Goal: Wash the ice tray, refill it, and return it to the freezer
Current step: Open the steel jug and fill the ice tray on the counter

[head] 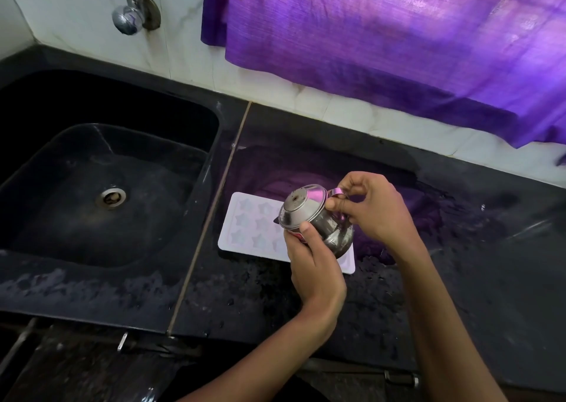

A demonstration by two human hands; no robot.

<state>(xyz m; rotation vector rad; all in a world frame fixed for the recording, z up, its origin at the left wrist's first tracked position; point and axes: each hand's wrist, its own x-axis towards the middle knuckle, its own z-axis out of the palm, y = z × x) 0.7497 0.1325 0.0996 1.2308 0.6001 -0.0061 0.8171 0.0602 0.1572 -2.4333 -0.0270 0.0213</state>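
Observation:
A white ice tray (245, 227) with star-shaped cells lies flat on the black counter, just right of the sink. Above its right half I hold a small steel kettle (306, 211) with a lid, tilted toward the left. My left hand (315, 267) grips the kettle's body from below and in front. My right hand (373, 211) pinches the kettle's handle at its right side. The kettle and my hands hide the tray's right part.
A black sink (101, 193) with a metal drain (111, 197) fills the left. A chrome tap (130, 9) is fixed to the white tiled wall above it. A purple curtain (382, 28) hangs at the back right. The wet black counter (474, 248) stretches right.

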